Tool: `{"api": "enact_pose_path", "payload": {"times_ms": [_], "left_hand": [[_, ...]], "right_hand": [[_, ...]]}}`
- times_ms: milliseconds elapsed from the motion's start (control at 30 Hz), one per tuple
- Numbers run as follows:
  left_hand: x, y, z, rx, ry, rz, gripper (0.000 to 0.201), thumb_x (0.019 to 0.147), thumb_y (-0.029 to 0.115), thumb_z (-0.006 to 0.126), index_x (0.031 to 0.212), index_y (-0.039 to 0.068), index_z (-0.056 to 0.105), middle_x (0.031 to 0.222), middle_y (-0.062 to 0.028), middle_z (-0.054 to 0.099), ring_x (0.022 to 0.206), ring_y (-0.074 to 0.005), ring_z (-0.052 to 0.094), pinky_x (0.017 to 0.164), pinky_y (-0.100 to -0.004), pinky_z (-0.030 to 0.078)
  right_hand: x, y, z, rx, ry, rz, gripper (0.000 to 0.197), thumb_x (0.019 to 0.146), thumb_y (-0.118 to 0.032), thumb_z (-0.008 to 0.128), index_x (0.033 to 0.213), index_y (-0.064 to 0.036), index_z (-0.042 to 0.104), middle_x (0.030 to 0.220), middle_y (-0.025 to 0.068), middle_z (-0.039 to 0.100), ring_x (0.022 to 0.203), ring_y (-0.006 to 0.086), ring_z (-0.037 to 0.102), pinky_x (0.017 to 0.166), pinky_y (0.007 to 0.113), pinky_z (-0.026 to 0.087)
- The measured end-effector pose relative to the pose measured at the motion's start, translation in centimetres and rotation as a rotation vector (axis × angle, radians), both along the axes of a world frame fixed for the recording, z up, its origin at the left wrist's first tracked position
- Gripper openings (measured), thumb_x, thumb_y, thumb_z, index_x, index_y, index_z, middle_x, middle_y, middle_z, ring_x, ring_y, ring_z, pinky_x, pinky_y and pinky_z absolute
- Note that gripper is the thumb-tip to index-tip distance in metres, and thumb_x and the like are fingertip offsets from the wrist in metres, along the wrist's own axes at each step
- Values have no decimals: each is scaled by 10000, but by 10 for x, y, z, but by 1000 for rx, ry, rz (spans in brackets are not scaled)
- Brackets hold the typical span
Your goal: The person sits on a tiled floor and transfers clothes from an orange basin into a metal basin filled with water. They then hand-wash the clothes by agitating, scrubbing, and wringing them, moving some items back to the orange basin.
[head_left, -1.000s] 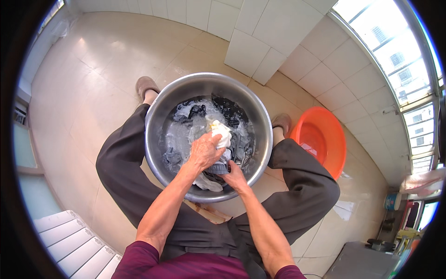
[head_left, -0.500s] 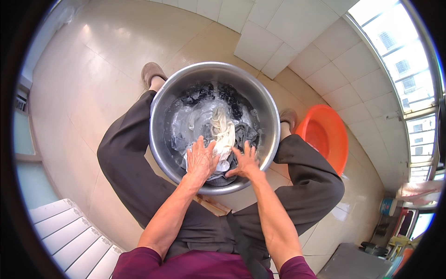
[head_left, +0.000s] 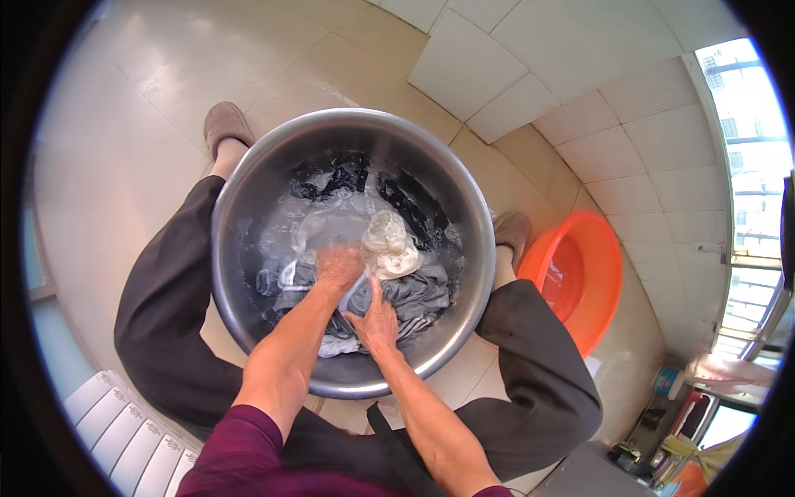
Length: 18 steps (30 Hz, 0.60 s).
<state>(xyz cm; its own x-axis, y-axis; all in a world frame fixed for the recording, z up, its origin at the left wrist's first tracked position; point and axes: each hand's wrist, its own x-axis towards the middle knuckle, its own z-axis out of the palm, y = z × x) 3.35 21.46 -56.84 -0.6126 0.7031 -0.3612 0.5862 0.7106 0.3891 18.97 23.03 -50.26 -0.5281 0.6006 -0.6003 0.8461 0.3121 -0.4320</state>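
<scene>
Wht cloth (head_left: 391, 246) now bunched beside LH (head_left: 339, 266)

Left hand (head_left: 340, 264) beside white cloth (head_left: 391, 246)

Forearms (head_left: 286, 344) angled inward — left hand (head_left: 339, 267) blurred, farther forward — right hand (head_left: 378, 323), thumb (head_left: 356, 320) spread.

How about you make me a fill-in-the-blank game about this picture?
1. The orange tub stands on the person's ____ side.
2. The hand that is higher up in the picture is the person's ____ hand.
3. The cream cloth lies ____ (inside or outside) the metal basin.
4. The crumpled cloth just below the cream one is coloured ____.

Missing words: right; left; inside; grey.
</scene>
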Motion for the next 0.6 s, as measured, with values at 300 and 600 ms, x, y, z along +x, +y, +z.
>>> {"api": "enact_pose_path", "payload": {"times_ms": [300, 600], "left_hand": [[-11, 2, 11, 40, 39, 9, 472, 1027, 480, 550, 966, 73, 781, 850, -231, 757, 814, -406, 754, 761, -522, 592], [-20, 1, 16, 74, -76, -65, 427, 1027, 445, 517, 1090, 99, 760, 1000, -209, 770, 956, -419, 740, 866, -556, 573]], "right_hand": [[-58, 115, 48, -157, -280, 383, 632, 914, -606, 720, 1390, -191, 694, 1332, 201, 707, 1235, 346, 685, 1058, 490, 522], [-69, 176, -6, 161, -50, 193, 756, 935, -551, 709, 1517, -105, 522, 1636, 259, 350, 1504, 434, 344, 1160, 613, 379]]}}
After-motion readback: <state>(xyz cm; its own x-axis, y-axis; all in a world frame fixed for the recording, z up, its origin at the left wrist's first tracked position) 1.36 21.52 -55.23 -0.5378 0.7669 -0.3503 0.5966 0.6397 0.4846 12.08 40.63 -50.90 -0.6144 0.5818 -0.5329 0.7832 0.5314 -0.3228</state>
